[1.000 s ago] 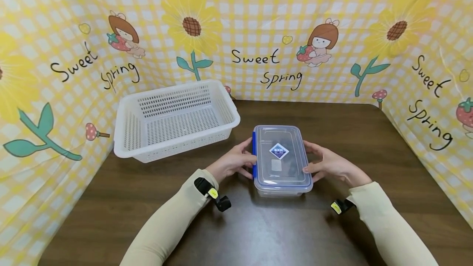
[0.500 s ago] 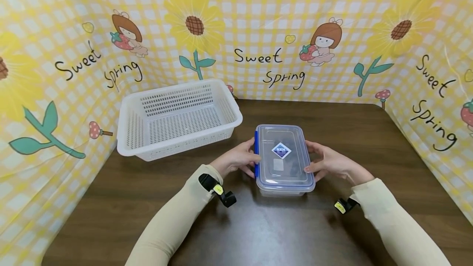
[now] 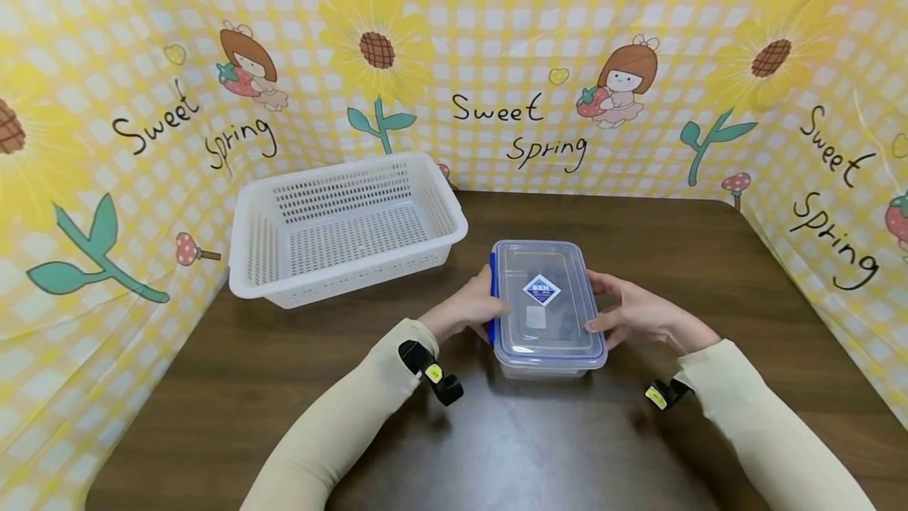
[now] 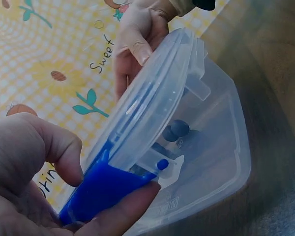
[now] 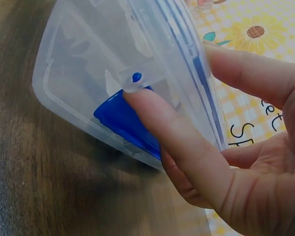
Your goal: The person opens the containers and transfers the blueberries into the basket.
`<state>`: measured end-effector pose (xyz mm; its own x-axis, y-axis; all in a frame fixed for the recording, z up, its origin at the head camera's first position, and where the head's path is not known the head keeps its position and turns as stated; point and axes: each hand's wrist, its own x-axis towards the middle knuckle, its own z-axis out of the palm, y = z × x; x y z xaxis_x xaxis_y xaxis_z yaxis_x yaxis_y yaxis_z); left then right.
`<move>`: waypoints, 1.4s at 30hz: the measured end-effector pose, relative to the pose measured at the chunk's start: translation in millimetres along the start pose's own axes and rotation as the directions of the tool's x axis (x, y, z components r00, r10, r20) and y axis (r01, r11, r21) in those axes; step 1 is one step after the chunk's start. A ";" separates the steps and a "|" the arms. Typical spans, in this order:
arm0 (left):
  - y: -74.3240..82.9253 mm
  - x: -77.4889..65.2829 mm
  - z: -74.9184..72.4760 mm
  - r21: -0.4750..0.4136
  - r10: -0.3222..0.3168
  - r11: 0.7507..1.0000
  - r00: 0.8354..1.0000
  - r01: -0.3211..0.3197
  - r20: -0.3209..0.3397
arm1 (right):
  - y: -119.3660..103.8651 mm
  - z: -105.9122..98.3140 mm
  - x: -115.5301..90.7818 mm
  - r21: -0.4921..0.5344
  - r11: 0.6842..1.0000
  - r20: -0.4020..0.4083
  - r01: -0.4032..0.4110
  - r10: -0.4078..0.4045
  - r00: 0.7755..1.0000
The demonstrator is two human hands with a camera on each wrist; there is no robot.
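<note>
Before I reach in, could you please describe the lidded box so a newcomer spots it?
On the brown table, find the white perforated basket. To its right, between the left hand and the right hand, is the clear box, set apart by its lid with a blue-and-white diamond label.

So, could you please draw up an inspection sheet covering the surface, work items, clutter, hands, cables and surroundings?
Surface: dark wood-grain table, shiny towards the front.
Work items: lidded clear box; dark round items inside, not identifiable.
Clutter: white slotted basket, behind and left of the box, apart from it.
Left hand: pinches the blue left latch.
Right hand: grips the box's right side, by the blue right latch.
Cables: nothing seen.
Surroundings: yellow checked cloth with flowers and "Sweet Spring" lettering, behind and to both sides.
</note>
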<state>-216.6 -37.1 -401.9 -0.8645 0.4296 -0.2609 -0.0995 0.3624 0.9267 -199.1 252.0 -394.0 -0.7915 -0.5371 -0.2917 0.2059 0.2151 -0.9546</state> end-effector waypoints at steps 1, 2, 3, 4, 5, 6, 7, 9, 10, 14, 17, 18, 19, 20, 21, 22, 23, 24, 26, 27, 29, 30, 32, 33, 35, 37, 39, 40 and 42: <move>-0.5 0.7 0.0 -0.015 0.009 1.000 1.000 -0.009 0.003 | 0.1 -0.2 -0.3 0.001 1.000 -0.005 -0.002 0.002 1.000; -1.6 1.3 -0.6 -0.036 0.015 0.999 1.000 -0.015 0.008 | 0.2 -0.4 -0.8 0.004 1.000 -0.006 -0.002 0.002 1.000; -3.6 2.2 -1.9 -0.063 0.019 0.998 1.000 -0.018 0.015 | 0.6 -0.5 -1.2 0.008 1.000 -0.003 0.004 -0.004 1.000; -5.2 2.4 -3.8 -0.090 0.018 0.996 1.000 -0.016 0.020 | 1.2 -0.6 -1.7 0.013 1.000 -0.001 0.008 -0.008 1.000; -7.1 2.9 -6.2 -0.126 0.011 0.992 0.999 -0.007 0.033 | 1.9 -0.8 -2.3 0.017 1.000 0.000 0.011 -0.011 1.000; -9.0 3.2 -9.0 -0.170 0.003 0.985 0.999 0.007 0.054 | 2.6 -1.0 -2.9 0.021 1.000 -0.001 0.011 -0.011 1.000; -10.6 3.2 -12.2 -0.201 -0.010 0.979 0.997 0.024 0.072 | 3.2 -0.8 -3.4 0.025 1.000 0.001 0.014 -0.015 1.000; -13.4 2.9 -19.1 -0.268 -0.036 0.961 0.994 0.062 0.103 | 4.0 -0.3 -3.5 0.033 0.999 0.005 0.023 -0.023 1.000; -14.1 2.5 -22.3 -0.293 -0.050 0.953 0.992 0.083 0.119 | 4.0 0.1 -3.3 0.035 0.999 0.005 0.022 -0.022 1.000; -19.2 1.9 -30.5 -0.359 -0.079 0.922 0.979 0.143 0.187 | 3.1 1.3 -3.1 0.037 0.999 0.003 0.019 -0.019 1.000; -23.2 2.0 -32.3 -0.378 -0.083 0.911 0.972 0.164 0.222 | 2.8 1.1 -4.1 0.027 1.000 -0.003 0.015 -0.015 1.000; -24.5 2.1 -32.6 -0.383 -0.082 0.908 0.970 0.167 0.228 | 2.7 1.3 -4.5 0.023 1.000 -0.006 0.013 -0.013 1.000; -25.9 2.2 -32.7 -0.388 -0.079 0.907 0.969 0.167 0.232 | 2.9 1.3 -4.7 0.018 1.000 -0.006 0.013 -0.013 1.000; -27.1 2.3 -33.1 -0.389 -0.080 0.906 0.969 0.168 0.234 | 3.2 1.2 -4.8 0.015 1.000 -0.008 0.011 -0.011 1.000; -28.4 2.3 -33.3 -0.391 -0.078 0.905 0.969 0.168 0.234 | 3.4 1.3 -4.8 0.010 1.000 -0.007 0.012 -0.012 1.000; -29.6 2.4 -33.5 -0.391 -0.077 0.905 0.969 0.166 0.233 | 3.5 1.5 -4.7 0.008 1.000 -0.010 0.011 -0.010 1.000; -30.6 2.5 -33.8 -0.394 -0.077 0.904 0.969 0.167 0.234 | 3.8 1.3 -4.6 0.006 1.000 -0.013 0.009 -0.009 1.000; -31.6 2.6 -34.1 -0.398 -0.074 0.902 0.969 0.165 0.234 | 3.8 1.4 -4.5 0.005 1.000 -0.017 0.006 -0.006 1.000; -33.7 2.8 -34.6 -0.407 -0.071 0.898 0.969 0.165 0.237 | 4.4 0.9 -4.3 0.002 1.000 -0.023 0.006 -0.006 1.000; -35.1 2.9 -34.9 -0.413 -0.068 0.896 0.969 0.165 0.239 | 4.4 1.0 -4.3 0.003 1.000 -0.025 0.007 -0.007 1.000; -38.6 3.7 -35.3 -0.430 -0.064 0.887 0.967 0.169 0.246 | 5.0 0.8 -4.3 0.012 1.000 -0.027 0.006 -0.005 1.000; -40.5 4.0 -35.1 -0.439 -0.062 0.882 0.966 0.170 0.251 | 5.3 0.9 -4.3 0.016 1.000 -0.023 0.010 -0.010 1.000; -44.1 4.2 -34.2 -0.455 -0.058 0.874 0.965 0.173 0.257 | 6.3 0.8 -4.3 0.027 1.000 -0.019 0.016 -0.016 1.000; -45.7 4.1 -33.7 -0.461 -0.057 0.870 0.964 0.175 0.258 | 6.5 1.1 -4.4 0.032 0.999 -0.017 0.019 -0.019 1.000; -47.5 3.6 -32.2 -0.472 -0.052 0.864 0.965 0.173 0.258 | 7.3 1.1 -4.5 0.039 0.999 -0.013 0.024 -0.024 1.000; -49.0 3.1 -30.9 -0.480 -0.046 0.862 0.968 0.164 0.249 | 7.8 1.1 -4.7 0.043 0.999 -0.013 0.028 -0.028 1.000; -50.1 2.6 -29.7 -0.483 -0.047 0.861 0.971 0.158 0.234 | 8.2 1.3 -5.0 0.044 0.999 -0.014 0.030 -0.029 0.999; -50.5 2.3 -28.9 -0.483 -0.049 0.862 0.973 0.155 0.226 | 8.5 1.2 -5.2 0.045 0.999 -0.015 0.031 -0.031 0.999; -50.7 1.3 -27.1 -0.478 -0.054 0.866 0.976 0.151 0.210 | 9.4 1.3 -5.6 0.047 0.998 -0.018 0.035 -0.034 0.999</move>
<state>-226.0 -77.4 -441.9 -0.7352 0.5734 -0.3616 -0.4517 -0.0166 0.8920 -192.0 255.9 -401.5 -0.8081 -0.5298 -0.2576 0.2046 0.1576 -0.9661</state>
